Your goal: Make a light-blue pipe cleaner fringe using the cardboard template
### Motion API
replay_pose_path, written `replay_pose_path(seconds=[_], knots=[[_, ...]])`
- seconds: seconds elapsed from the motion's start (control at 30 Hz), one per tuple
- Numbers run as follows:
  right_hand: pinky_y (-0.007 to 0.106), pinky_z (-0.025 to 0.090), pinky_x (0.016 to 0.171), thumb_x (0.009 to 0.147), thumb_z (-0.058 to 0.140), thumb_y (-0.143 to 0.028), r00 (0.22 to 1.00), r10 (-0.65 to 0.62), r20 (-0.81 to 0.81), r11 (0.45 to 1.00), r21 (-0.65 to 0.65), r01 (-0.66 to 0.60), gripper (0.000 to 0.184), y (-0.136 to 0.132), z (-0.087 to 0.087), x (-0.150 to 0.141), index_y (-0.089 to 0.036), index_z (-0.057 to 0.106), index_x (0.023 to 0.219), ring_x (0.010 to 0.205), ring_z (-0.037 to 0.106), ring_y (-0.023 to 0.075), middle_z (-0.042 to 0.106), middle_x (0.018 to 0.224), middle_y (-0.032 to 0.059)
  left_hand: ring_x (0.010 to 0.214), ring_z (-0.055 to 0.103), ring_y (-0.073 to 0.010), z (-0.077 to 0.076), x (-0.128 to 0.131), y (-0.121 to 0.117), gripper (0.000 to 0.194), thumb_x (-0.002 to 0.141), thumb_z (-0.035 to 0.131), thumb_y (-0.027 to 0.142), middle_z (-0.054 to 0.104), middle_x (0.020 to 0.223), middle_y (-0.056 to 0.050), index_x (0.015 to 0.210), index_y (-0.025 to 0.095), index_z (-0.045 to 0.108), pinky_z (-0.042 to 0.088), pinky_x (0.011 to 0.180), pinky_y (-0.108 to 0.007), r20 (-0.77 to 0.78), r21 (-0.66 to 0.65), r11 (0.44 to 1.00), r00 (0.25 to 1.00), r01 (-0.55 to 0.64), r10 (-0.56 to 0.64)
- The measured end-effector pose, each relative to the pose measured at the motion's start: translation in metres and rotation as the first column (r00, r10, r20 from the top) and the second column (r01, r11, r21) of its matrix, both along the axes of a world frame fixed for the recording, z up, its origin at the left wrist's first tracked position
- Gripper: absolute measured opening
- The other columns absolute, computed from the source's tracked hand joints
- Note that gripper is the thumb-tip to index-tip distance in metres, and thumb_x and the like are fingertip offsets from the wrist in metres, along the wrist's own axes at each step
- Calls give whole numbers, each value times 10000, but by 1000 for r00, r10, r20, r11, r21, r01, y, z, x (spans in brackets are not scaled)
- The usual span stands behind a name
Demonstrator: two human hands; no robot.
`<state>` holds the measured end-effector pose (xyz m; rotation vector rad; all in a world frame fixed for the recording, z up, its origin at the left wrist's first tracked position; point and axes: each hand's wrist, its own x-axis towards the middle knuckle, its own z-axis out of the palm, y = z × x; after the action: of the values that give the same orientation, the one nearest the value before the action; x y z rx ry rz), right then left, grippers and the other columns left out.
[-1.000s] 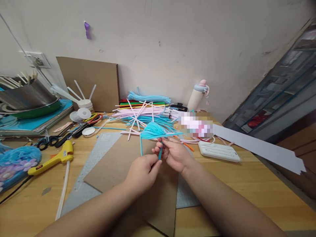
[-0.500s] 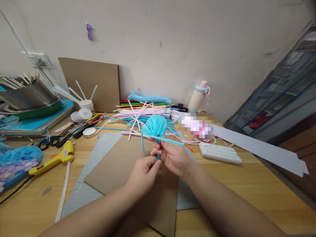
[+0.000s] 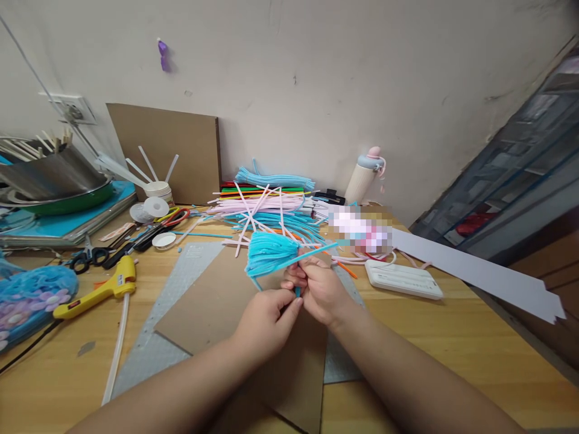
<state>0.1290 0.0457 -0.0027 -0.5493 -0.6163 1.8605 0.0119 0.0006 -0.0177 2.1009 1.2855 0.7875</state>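
Note:
A bundle of bright blue pipe cleaners (image 3: 272, 252), looped over at its top, is held above the cardboard sheet (image 3: 208, 301). It leans toward the left. My right hand (image 3: 321, 286) is closed around its gathered end, and one loose strand sticks out past the knuckles to the right. Just below, my left hand (image 3: 271, 316) pinches the lower tip of a blue stem with thumb and forefinger. Both hands are close together, and the stem between them is partly hidden by the fingers.
Piled pipe cleaners (image 3: 266, 205) lie along the wall. A yellow glue gun (image 3: 99, 292), scissors (image 3: 90, 256) and a fluffy blue piece with flowers (image 3: 38, 295) lie to the left. On the right are a white power bank (image 3: 402, 280), white strips (image 3: 474, 271) and a bottle (image 3: 362, 175).
The blue bundle has tipped from upright over to the left, showing its long side. My right hand has turned with it; my left hand has shifted slightly to the right.

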Motion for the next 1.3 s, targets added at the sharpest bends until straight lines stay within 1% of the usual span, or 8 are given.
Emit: replay_pose_path(seconds=[0.1,0.17,0.23,0.37,0.57,0.7,1.13,1.3], knots=[[100,176,330,718,524,-107,994,87,-63,994,-61,-91,191,12,2,14,-171,379,612,395,187,34,228,506,-85,546,452,-113,10,-6,-11,223,825,393,197,504,593,0,647,175,526,315,515,-234,-85,227,967,991,118,-101],[102,87,316,736,502,-109,973,168,-159,980,-83,-182,241,22,3,27,-181,315,602,376,134,31,175,503,-96,593,492,-127,17,-13,-17,155,777,429,131,563,691,-25,844,172,563,362,548,-251,20,473,869,985,143,-172],[109,50,315,762,492,-132,938,241,-248,956,-106,-274,294,29,2,37,-192,256,596,371,111,30,152,505,-100,631,510,-136,24,-19,-18,247,730,466,76,575,754,-34,942,175,543,397,573,-265,193,650,760,972,-24,-135],[109,33,311,765,504,-152,898,328,-293,913,-145,-381,336,32,-3,38,-203,214,603,371,113,26,157,511,-102,848,543,-174,35,-30,-5,266,706,560,61,579,890,-44,936,194,556,425,781,-335,300,697,640,943,-322,148],[104,66,317,737,535,-160,948,300,-107,940,-139,-313,346,21,-7,22,-201,217,606,380,95,27,138,502,-105,1060,491,-213,39,-33,12,285,783,569,310,560,1116,-83,1042,192,561,399,895,-363,254,407,894,963,-189,89],[97,93,320,725,530,-176,965,262,5,956,-135,-259,328,16,-7,18,-200,225,605,391,101,31,150,510,-100,1043,513,-216,37,-35,18,270,814,520,370,602,1073,-71,986,181,607,390,902,-346,294,159,980,953,-124,73],[110,66,312,750,407,-97,888,396,-234,820,-345,-457,256,18,-4,22,-202,223,605,370,92,36,111,516,-97,717,549,-146,22,-46,36,293,847,458,379,646,799,-20,867,145,632,418,655,-246,235,66,990,966,-123,105],[106,83,298,747,433,-111,910,332,-249,877,-273,-395,290,20,-11,20,-203,209,588,367,89,37,119,503,-98,811,563,-184,21,-36,25,280,791,554,370,652,884,-58,982,169,598,427,742,-310,129,297,942,984,-158,124]])
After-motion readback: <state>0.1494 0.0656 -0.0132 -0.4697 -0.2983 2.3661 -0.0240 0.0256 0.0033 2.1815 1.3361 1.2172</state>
